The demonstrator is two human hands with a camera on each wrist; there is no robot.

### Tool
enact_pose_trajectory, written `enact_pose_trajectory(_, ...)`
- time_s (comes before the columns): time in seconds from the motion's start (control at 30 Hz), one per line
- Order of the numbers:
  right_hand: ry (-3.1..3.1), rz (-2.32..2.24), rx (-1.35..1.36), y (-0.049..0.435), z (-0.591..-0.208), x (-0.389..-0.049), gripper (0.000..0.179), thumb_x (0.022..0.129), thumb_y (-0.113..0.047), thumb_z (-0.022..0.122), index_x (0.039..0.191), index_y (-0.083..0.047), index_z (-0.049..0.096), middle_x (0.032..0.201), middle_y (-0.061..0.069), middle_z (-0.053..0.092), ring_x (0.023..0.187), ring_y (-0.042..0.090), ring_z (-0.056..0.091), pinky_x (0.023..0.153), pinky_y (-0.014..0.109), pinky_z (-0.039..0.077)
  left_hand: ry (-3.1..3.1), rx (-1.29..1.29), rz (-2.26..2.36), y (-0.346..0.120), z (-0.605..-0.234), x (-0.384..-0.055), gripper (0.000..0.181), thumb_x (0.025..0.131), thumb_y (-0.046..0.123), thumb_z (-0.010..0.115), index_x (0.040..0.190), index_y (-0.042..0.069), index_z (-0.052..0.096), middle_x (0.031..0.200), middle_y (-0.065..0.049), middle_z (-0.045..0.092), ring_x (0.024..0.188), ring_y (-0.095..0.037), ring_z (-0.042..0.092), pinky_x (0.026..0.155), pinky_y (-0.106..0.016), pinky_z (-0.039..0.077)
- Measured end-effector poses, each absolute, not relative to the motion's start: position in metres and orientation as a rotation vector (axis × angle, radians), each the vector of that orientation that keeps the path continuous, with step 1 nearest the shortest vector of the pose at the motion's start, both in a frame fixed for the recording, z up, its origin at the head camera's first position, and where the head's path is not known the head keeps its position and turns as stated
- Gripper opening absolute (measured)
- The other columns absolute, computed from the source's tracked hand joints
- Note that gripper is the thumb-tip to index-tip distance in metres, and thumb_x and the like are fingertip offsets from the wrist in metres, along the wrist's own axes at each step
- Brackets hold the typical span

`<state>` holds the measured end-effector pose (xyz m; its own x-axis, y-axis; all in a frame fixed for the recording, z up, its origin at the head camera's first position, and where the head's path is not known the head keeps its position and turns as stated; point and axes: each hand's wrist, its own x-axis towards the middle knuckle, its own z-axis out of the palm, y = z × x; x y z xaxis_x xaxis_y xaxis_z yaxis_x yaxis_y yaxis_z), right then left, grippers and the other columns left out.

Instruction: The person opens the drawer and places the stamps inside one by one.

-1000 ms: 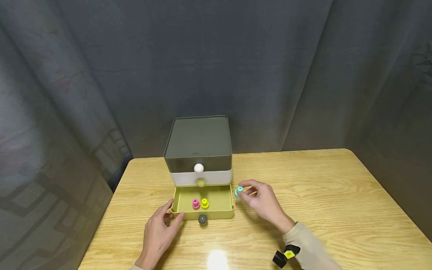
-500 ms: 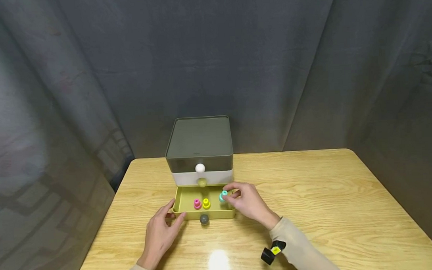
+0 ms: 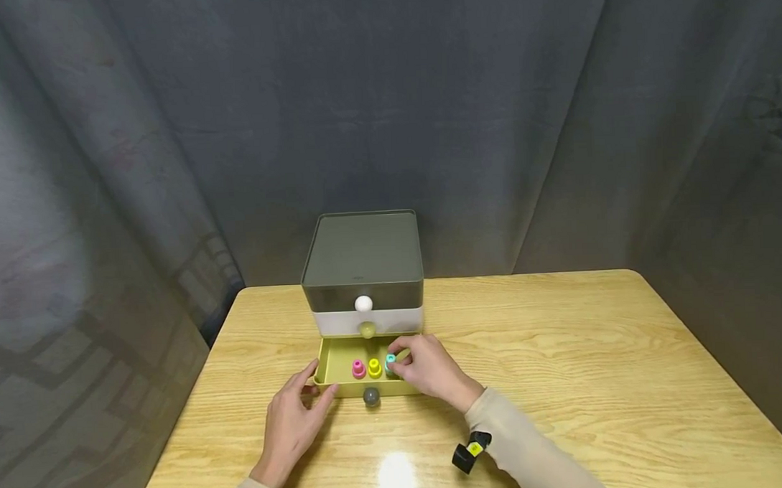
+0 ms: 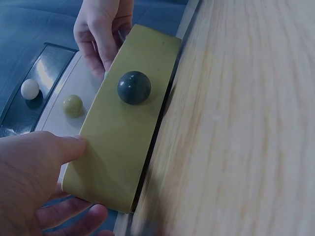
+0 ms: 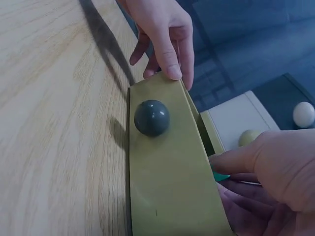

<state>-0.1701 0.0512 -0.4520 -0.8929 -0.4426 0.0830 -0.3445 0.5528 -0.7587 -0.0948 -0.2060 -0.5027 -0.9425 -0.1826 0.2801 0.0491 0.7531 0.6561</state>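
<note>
The olive-green bottom drawer (image 3: pixel 344 391) of a small three-tier drawer box (image 3: pixel 363 248) is pulled out. My left hand (image 3: pixel 292 425) holds its front left corner, thumb on the front rim and fingers round the side. Inside the drawer, a pink stepped peg (image 3: pixel 359 369) and a yellow stepped peg (image 3: pixel 374 369) stand upright side by side. My right hand (image 3: pixel 428 368) pinches a turquoise stepped peg (image 3: pixel 390 363) inside the drawer, just right of the yellow one. Only a green sliver of that peg (image 5: pixel 220 176) shows in the right wrist view.
A dark grey ball knob (image 3: pixel 371 397) sticks out from the drawer front. Above it, the white middle drawer (image 3: pixel 335 323) and the dark top drawer (image 3: pixel 328 298) are closed. The wooden table (image 3: pixel 550 353) extends right, with a grey curtain (image 3: pixel 464 126) behind.
My right hand has carried the turquoise peg leftward from beside the drawer, over its right side, and down next to the yellow peg. My left hand stays at the drawer corner.
</note>
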Motion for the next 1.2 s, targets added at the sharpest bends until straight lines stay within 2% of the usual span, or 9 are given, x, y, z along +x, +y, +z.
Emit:
enact_pose_trajectory(0.27,2.684,-1.145,-0.711,0.039,-0.459,-0.174,0.013,0.093,-0.006,0.080,0.105,-0.001,0.079,0.101,0.012,0.081,0.081,0.014,0.077,0.066,0.019,0.059,-2.618,0.093,-1.004,-0.205,-0.503,-0.094,0.065,0.090,0.033,0.087,0.145,0.004,0.065,0.127,-0.015,0.076,0.092,-0.020,0.076,0.072,-0.029,0.055)
enact_pose_trajectory(0.47,2.712,-1.124,-0.720,0.037,-0.460,-0.175,0.015,0.092,-0.005,0.080,0.107,0.000,0.079,0.103,0.013,0.081,0.081,0.015,0.077,0.068,0.022,0.060,-2.616,0.103,-0.998,-0.205,-0.502,-0.095,0.065,0.090,0.034,0.087,0.145,0.005,0.066,0.118,-0.012,0.079,0.087,-0.017,0.074,0.072,-0.032,0.054)
enact_pose_trajectory(0.7,2.742,-1.107,-0.719,0.036,-0.461,-0.176,0.017,0.091,-0.006,0.081,0.107,0.000,0.080,0.100,0.013,0.081,0.079,0.013,0.076,0.069,0.022,0.060,-2.621,0.104,-1.004,-0.205,-0.502,-0.095,0.065,0.091,0.034,0.087,0.145,0.005,0.066,0.123,-0.013,0.078,0.090,-0.018,0.076,0.073,-0.033,0.055)
enact_pose_trajectory(0.9,2.772,-1.110,-0.723,0.035,-0.463,-0.175,0.017,0.090,-0.005,0.082,0.107,0.000,0.081,0.100,0.012,0.082,0.078,0.012,0.077,0.068,0.020,0.059,-2.625,0.106,-0.994,-0.205,-0.503,-0.095,0.065,0.091,0.036,0.086,0.145,0.006,0.066,0.115,-0.010,0.079,0.087,-0.016,0.074,0.073,-0.034,0.053)
enact_pose_trajectory(1.2,2.747,-1.140,-0.677,0.036,-0.462,-0.174,0.023,0.090,-0.006,0.082,0.111,0.001,0.080,0.105,0.015,0.081,0.080,0.015,0.078,0.069,0.022,0.061,-2.638,0.108,-1.000,-0.206,-0.502,-0.095,0.065,0.092,0.037,0.085,0.145,0.006,0.065,0.109,-0.009,0.079,0.082,-0.014,0.069,0.068,-0.028,0.049)
